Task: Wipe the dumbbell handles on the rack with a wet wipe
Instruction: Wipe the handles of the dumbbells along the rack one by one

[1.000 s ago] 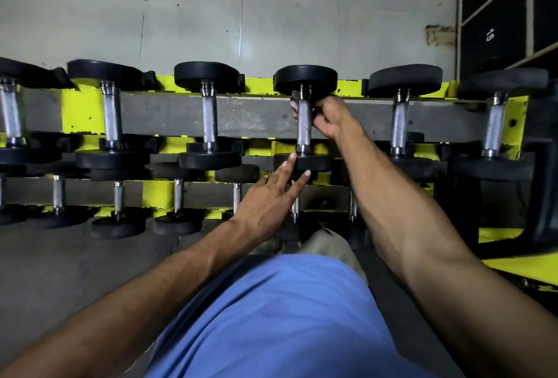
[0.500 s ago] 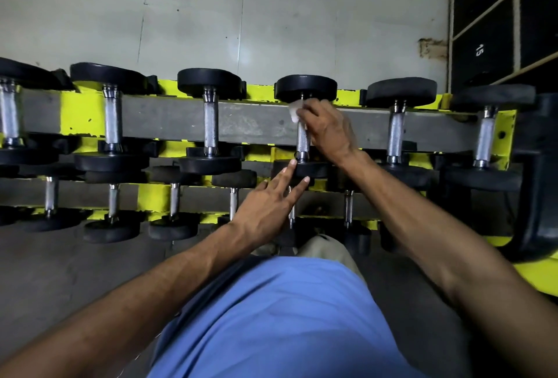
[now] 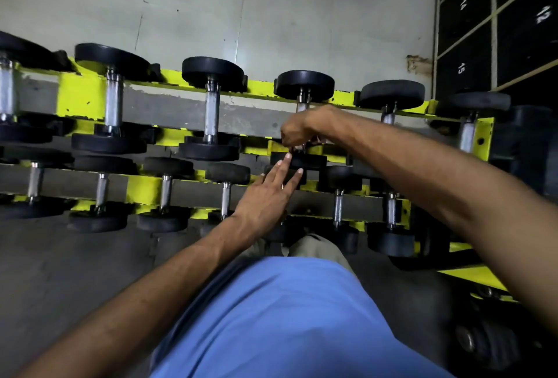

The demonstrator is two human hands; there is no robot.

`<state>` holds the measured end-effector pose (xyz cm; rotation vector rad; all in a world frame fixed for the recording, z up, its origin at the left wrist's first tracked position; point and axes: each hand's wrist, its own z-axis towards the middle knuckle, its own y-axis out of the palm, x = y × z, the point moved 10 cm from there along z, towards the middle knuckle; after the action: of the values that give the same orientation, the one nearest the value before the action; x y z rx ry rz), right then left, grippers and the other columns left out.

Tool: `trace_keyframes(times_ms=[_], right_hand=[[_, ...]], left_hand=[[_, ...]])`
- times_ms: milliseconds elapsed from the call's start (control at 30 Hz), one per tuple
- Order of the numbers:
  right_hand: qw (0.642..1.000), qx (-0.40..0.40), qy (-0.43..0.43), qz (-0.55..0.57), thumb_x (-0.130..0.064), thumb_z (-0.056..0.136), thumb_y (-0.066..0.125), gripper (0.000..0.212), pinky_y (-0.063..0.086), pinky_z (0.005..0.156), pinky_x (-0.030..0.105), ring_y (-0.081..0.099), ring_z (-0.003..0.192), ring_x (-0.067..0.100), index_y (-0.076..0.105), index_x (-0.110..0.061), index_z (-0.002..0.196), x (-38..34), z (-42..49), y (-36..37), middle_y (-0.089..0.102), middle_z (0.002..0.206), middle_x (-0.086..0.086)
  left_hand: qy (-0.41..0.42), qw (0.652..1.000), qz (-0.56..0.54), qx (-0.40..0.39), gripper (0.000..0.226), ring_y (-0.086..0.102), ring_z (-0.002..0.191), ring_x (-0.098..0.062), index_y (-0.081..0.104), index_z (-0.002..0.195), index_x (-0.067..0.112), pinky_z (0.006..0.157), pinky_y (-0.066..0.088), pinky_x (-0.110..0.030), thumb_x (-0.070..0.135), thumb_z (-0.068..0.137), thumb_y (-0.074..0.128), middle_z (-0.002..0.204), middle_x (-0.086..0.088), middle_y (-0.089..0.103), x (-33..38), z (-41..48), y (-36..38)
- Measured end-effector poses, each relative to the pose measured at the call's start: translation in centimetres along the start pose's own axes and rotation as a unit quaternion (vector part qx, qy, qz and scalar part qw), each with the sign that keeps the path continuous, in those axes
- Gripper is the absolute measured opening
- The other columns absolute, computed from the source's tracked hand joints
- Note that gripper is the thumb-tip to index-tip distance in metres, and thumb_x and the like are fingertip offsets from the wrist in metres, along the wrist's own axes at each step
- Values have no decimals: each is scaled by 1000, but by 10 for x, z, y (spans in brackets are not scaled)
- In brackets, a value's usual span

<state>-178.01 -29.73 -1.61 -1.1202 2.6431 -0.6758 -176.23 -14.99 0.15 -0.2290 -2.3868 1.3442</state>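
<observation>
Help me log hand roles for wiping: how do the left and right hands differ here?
The right hand curls round the handle of a top-row dumbbell; the left hand has straight fingers. The right hand sits higher, on the handle; the left hand's fingertips touch the near black head below it. The right hand grips; the left hand only rests. Both are at the same dumbbell.

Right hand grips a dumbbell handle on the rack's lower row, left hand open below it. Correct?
Wrong row: the head view shows the right hand gripping a dumbbell handle on the upper row of the rack; the left hand is open below it.
</observation>
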Motion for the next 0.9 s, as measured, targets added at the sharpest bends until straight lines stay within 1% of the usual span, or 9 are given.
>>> trace_keyframes(times_ms=[67, 133, 200, 267, 367, 500, 633, 767, 900], right_hand=[[999, 25, 17, 16, -32, 95, 47, 24, 46, 53, 26, 61, 67, 17, 67, -20, 94, 11, -5, -11, 64, 89, 1], [997, 70, 15, 0, -37, 85, 43, 32, 54, 62, 31, 64, 72, 21, 70, -26, 97, 14, -4, -15, 68, 95, 2], [995, 98, 13, 1, -35, 92, 43, 33, 56, 67, 34, 64, 75, 22, 69, -18, 99, 6, -5, -8, 66, 99, 5], [998, 64, 8, -9, -23, 99, 46, 25, 54, 60, 32, 64, 73, 21, 68, -12, 97, -8, -13, 4, 66, 95, 7], [999, 46, 12, 27, -11, 97, 51, 17, 43, 47, 26, 59, 62, 18, 66, -10, 91, -10, -11, 5, 63, 83, 5], [992, 108, -18, 55, -22, 98, 55, 17, 61, 68, 37, 68, 74, 21, 71, -19, 95, -8, -27, -1, 71, 89, 2], [969, 225, -48, 90, -26, 90, 63, 21, 57, 76, 41, 68, 94, 23, 74, -28, 108, 10, -60, 1, 74, 104, -3], [940, 289, 8, 181, -29, 91, 63, 20, 56, 82, 42, 69, 98, 21, 74, -27, 107, 65, -94, 38, 75, 108, -2], [914, 345, 87, 195, -29, 94, 60, 19, 55, 80, 39, 68, 98, 24, 74, -30, 107, 113, -137, 63, 75, 108, -2]], left_hand=[[-4, 1000, -4, 11, 87, -6, 162, -31, -4, 168, 15, 127, 26, -47, -4, 99, 47, 168, -19, -30, 0, -3, 0], [-7, 1000, -15, 17, 87, -6, 162, -31, -6, 168, 14, 127, 25, -47, -5, 100, 45, 169, -19, -29, -1, -5, 0], [-5, 1000, -21, 22, 86, -5, 162, -32, -7, 167, 14, 128, 24, -47, -5, 100, 44, 169, -20, -28, 1, -5, -1], [-3, 999, -26, 24, 85, -4, 162, -33, -6, 167, 15, 129, 23, -47, -5, 101, 44, 169, -21, -27, 1, -3, 0], [-1, 999, -34, 30, 86, -1, 162, -33, -5, 168, 17, 129, 22, -45, -2, 101, 47, 170, -21, -23, -1, -2, -1], [10, 997, -55, 52, 85, 1, 162, -30, 2, 168, 15, 129, 22, -44, 6, 100, 53, 173, -17, -14, -1, -2, -7], [35, 994, -67, 77, 83, 7, 162, -29, 12, 168, 14, 128, 25, -44, 26, 100, 59, 175, -15, -3, 15, 4, -16], [86, 992, -46, 74, 84, 5, 162, -30, 10, 168, 13, 131, 17, -42, 28, 101, 59, 175, -16, -1, 46, 19, -23], [120, 989, -46, 76, 85, 8, 162, -31, 12, 167, 13, 130, 20, -46, 29, 99, 61, 175, -18, 2, 83, 37, -29]])
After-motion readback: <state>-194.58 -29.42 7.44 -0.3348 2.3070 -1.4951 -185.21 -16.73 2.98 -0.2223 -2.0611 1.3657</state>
